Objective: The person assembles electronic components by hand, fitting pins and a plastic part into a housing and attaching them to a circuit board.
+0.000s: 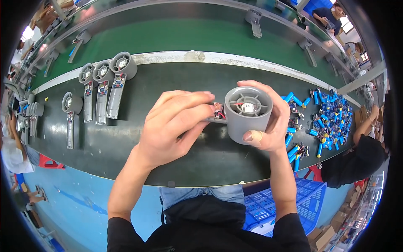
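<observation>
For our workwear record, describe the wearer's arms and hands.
The left hand and right hand are gloveless, with no watch or bracelet visible. Black sleeves end near the elbows. What looks like a pale plaster wraps the right thumb.

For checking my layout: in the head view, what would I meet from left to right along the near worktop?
Clustered fan units, one grey fan unit, three grey fan units, left hand, held fan housing, blue-cylinder circuit boards.
</observation>
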Available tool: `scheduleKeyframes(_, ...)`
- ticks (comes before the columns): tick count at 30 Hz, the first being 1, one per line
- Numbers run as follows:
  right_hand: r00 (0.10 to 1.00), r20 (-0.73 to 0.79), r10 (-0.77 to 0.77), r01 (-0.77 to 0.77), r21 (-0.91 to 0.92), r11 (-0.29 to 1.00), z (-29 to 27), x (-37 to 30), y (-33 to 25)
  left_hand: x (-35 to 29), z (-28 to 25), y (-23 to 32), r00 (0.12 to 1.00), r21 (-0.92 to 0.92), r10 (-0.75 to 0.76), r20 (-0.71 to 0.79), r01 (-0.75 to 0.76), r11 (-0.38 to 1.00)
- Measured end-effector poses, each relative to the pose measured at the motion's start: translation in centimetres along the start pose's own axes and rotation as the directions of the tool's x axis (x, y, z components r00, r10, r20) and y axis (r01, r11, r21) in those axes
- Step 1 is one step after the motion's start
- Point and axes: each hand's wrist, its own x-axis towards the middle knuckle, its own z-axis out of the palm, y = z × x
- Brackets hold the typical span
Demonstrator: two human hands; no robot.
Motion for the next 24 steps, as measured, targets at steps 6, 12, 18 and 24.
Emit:
scheduleKeyframes(6,1.0,0.004,-0.016,0.016,-0.014,1.0,-0.2,0.1,-0.1,-0.1,0.2,-0.1,0.999,0.023,0.044,0.03,-0.045,0.999)
scheduleKeyframes(12,1.0,0.015,-0.024,0.024,-0.016,1.0,-0.2,0.1,-0.2,0.1,0.2,0.2,1.0,0.001,0.02,0.005,-0.02,1.0)
scheduleKeyframes(18,1.0,0.016,-0.024,0.025,-0.014,1.0,-0.3,0.1,-0.1,0.7,-0.3,0.8,0.998,0.046,0.006,0.066,-0.009,0.999)
scheduleKeyframes(24,0.993,0.009,0.12,-0.12,0.043,0.992,-0.4,0.3,-0.1,-0.2,-0.6,1.2,0.948,-0.264,-0.297,0.116,0.317,0.911)
